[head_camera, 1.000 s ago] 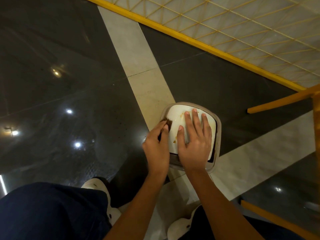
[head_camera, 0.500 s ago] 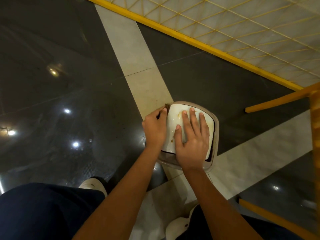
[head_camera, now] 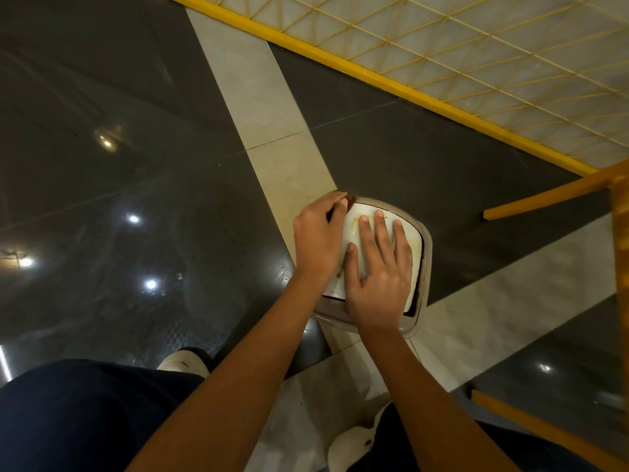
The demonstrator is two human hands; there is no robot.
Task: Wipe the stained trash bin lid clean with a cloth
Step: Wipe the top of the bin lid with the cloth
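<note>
Your left hand (head_camera: 319, 237) pinches the cloth (head_camera: 351, 198) at the far-left edge of the lid (head_camera: 414, 237); your right hand (head_camera: 378, 269) lies flat on it.

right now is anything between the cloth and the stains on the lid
Nothing lies between the cloth in the left hand and the nearest stain. The right hand presses flat on the lid, covering its middle.
</note>
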